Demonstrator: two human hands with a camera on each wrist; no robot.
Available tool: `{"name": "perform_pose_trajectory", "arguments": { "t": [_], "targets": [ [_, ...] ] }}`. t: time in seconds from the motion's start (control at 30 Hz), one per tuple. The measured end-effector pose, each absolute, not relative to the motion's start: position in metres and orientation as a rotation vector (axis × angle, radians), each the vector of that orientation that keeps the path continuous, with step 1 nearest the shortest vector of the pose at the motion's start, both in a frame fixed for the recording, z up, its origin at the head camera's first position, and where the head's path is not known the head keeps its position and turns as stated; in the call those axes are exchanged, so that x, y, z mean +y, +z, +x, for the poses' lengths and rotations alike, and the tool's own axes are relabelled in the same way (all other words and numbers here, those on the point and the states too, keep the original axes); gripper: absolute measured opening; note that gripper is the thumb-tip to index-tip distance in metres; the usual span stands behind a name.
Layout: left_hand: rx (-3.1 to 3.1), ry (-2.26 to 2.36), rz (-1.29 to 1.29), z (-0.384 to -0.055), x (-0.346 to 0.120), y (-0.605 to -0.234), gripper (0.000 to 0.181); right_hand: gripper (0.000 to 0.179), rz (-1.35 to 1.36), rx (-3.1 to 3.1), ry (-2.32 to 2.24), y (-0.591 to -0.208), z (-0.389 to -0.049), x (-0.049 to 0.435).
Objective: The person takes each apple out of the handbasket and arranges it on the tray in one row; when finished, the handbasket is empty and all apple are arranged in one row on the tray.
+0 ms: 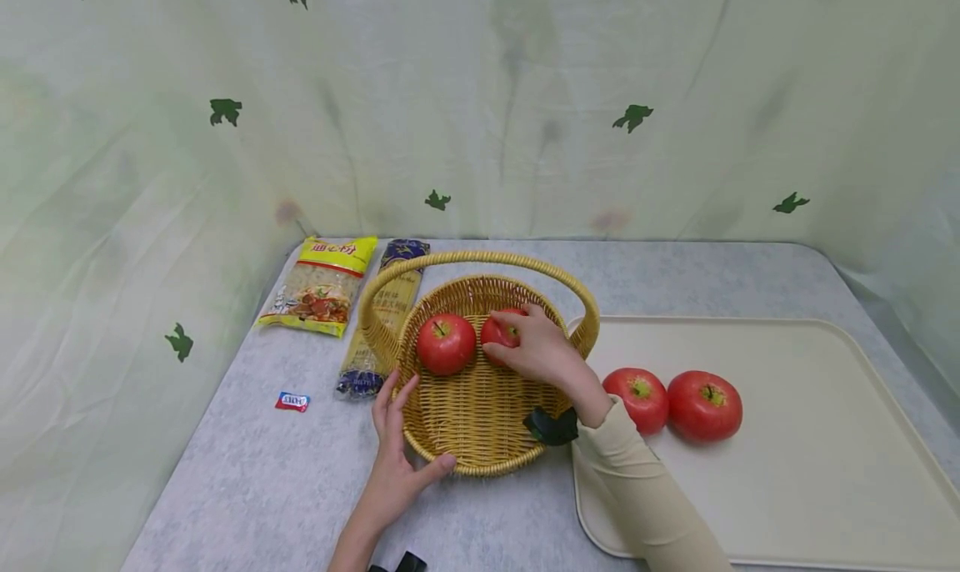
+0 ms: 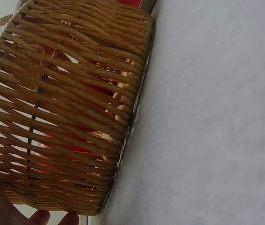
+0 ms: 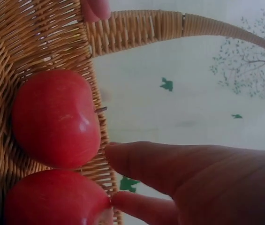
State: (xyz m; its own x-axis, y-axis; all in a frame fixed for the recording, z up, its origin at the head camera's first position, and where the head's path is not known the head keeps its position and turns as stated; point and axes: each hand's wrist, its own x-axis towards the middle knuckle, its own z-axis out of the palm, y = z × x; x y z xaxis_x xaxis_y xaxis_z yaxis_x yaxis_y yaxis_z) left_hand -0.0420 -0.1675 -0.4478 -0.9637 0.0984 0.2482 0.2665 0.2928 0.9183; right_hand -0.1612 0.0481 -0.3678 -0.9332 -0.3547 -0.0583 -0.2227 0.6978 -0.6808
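A yellow-topped food packet (image 1: 318, 288) lies at the far left of the mottled grey table (image 1: 225, 472), just beside a long gold packet (image 1: 397, 295) with dark blue ends. Nearer lies a small red-and-blue sachet (image 1: 292, 401). Pale green cloth (image 1: 450, 97) with dark leaf shapes hangs behind.

Apple (image 1: 495, 333) partly hidden from me by the right hand (image 1: 543, 347), tray (image 1: 825, 472) right of that grip partly behind the sleeve (image 1: 652, 497), wrapper (image 1: 292, 402) left of the left hand (image 1: 397, 464) too small for me to read
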Motion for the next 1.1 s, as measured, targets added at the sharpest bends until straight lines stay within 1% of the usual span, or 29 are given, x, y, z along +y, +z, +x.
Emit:
{"name": "perform_pose_trajectory", "arguments": {
  "t": [0.17,0.53,0.67,0.9,1.1],
  "targets": [
    [-2.435,-1.73,-0.349,-0.045,-0.172,-0.462,0.102,0.051,-0.46,2.716,-0.989,-0.371,-0.163,0.049],
    [-2.432,-1.732,-0.359,-0.046,-0.173,-0.464,0.102,0.046,-0.508,2.771,-0.866,-0.371,-0.156,0.048],
    [-2.409,-1.742,-0.359,-0.044,-0.17,-0.455,0.1,0.051,-0.538,2.779,-0.846,-0.372,-0.155,0.048],
    [-2.392,-1.772,-0.354,-0.037,-0.162,-0.43,0.095,0.065,-0.531,2.727,-0.8,-0.374,-0.157,0.047],
    [-2.396,-1.762,-0.341,-0.037,-0.161,-0.429,0.096,0.065,-0.544,2.697,-0.767,-0.378,-0.163,0.046]
  ]
}}
